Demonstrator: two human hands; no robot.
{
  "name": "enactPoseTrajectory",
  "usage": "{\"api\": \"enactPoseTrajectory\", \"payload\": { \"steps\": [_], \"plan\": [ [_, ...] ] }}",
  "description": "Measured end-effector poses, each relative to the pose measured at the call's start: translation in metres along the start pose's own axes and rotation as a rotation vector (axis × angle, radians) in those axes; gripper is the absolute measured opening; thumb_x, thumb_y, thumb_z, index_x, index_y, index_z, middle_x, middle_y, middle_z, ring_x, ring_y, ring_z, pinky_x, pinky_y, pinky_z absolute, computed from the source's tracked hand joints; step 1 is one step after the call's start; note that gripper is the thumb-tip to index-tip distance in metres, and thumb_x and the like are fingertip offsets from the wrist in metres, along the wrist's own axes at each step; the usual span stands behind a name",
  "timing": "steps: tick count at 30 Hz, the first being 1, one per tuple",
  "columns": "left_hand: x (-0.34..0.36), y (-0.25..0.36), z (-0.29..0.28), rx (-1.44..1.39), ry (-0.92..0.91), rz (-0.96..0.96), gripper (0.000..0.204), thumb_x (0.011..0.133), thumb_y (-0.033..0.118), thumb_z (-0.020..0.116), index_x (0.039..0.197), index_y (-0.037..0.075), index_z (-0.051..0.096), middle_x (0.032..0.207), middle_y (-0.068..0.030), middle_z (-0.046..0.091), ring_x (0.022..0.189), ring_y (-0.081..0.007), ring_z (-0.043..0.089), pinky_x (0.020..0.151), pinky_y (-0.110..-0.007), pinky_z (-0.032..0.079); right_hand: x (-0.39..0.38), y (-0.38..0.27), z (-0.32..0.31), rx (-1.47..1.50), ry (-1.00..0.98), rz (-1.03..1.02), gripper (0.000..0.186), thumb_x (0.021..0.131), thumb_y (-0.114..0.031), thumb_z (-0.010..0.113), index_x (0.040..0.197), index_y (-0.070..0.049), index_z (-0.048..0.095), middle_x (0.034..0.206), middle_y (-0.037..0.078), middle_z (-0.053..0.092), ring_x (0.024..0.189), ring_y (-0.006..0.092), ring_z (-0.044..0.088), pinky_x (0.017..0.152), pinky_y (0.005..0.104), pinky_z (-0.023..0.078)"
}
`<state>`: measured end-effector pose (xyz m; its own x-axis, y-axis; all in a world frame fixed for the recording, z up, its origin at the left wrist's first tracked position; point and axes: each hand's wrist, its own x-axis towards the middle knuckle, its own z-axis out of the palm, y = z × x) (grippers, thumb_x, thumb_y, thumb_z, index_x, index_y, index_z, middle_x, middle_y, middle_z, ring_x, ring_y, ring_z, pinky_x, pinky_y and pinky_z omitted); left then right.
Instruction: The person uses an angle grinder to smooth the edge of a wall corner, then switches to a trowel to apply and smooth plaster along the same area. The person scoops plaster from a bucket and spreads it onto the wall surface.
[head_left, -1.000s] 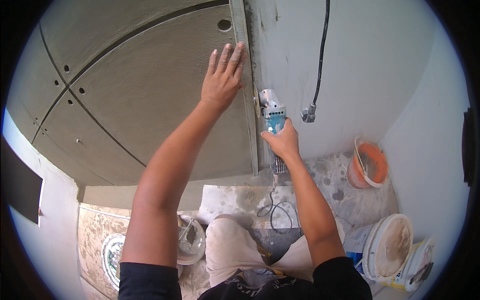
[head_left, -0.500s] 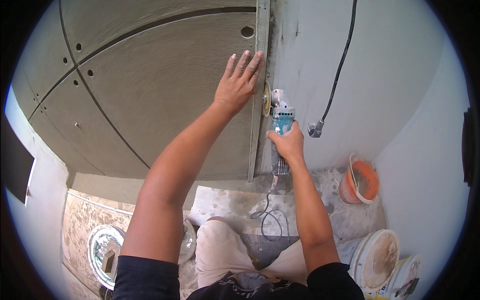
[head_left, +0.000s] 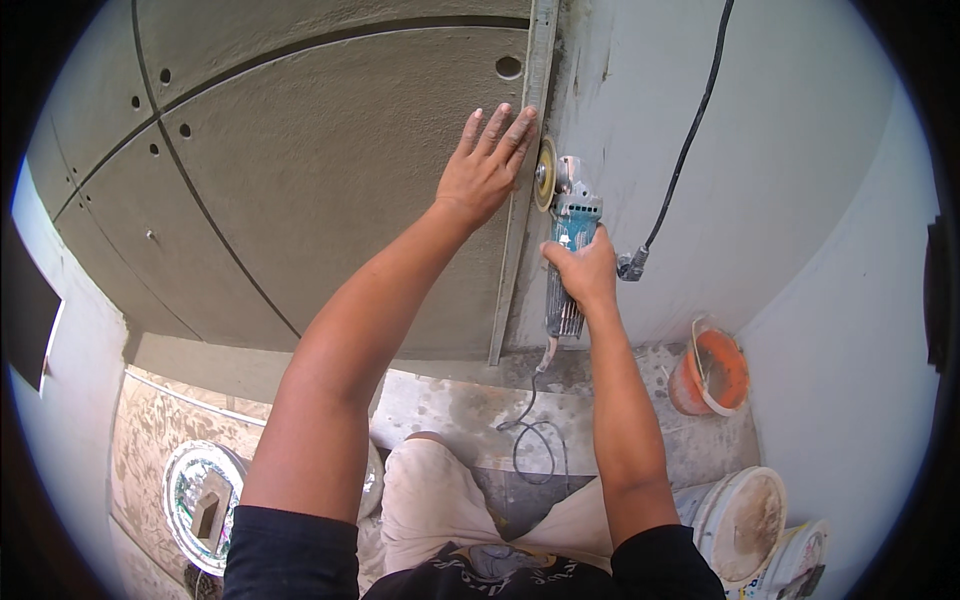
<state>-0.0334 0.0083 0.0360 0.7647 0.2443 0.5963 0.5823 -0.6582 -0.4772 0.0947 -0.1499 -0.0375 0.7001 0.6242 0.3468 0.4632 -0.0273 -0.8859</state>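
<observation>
My left hand (head_left: pixel 480 170) lies flat on the grey plastered wall (head_left: pixel 350 190), fingers spread, their tips reaching the edge of a long upright strip (head_left: pixel 516 235). The fingers look dusty. Wrapped round the body of a teal angle grinder (head_left: pixel 573 230) is my right hand (head_left: pixel 588 270), thumb on the near side. The grinder stands almost upright, its round cutting disc (head_left: pixel 546 174) edge-on against the strip's right side, just below and right of my left fingertips. A cord (head_left: pixel 530 400) runs from its lower end and loops near my knees.
A black cable with a plug (head_left: pixel 633 262) hangs before the pale right wall (head_left: pixel 780 150). An orange bucket (head_left: pixel 683 385) stands in the right corner. Lidded white buckets (head_left: pixel 742 525) are at lower right. A bucket (head_left: pixel 178 495) with a block on top stands at lower left.
The grinder and my right hand have moved a little up along the strip. My left hand stays at about the same place on the wall. The whole view has shifted slightly.
</observation>
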Motion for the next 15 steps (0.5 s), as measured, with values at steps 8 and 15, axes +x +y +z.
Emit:
{"api": "enactPoseTrajectory", "payload": {
  "steps": [8, 15],
  "plan": [
    [-0.003, 0.0, 0.003, -0.019, 0.089, 0.019, 0.097, 0.082, 0.044, 0.077, 0.162, 0.013, 0.032, 0.173, -0.0036, 0.015, 0.157, -0.0283, 0.022, 0.128, -0.051, 0.02, 0.01, -0.013, -0.006, 0.004, 0.01, -0.037, 0.057, 0.068, -0.03, 0.083, 0.107, 0.005, 0.06, 0.092, 0.021, 0.072, 0.085, 0.0352, 0.072, 0.081, 0.0424, 0.056],
    [-0.001, 0.001, 0.007, 0.015, 0.071, -0.006, 0.102, 0.08, 0.049, 0.079, 0.163, 0.016, 0.03, 0.174, -0.0008, 0.012, 0.158, -0.0259, 0.017, 0.13, -0.05, 0.018, 0.004, 0.0, -0.002, -0.01, 0.013, -0.027, 0.042, 0.072, -0.02, 0.084, 0.1, -0.001, 0.061, 0.086, 0.009, 0.069, 0.074, 0.0184, 0.065, 0.071, 0.0347, 0.053]
  ]
}}
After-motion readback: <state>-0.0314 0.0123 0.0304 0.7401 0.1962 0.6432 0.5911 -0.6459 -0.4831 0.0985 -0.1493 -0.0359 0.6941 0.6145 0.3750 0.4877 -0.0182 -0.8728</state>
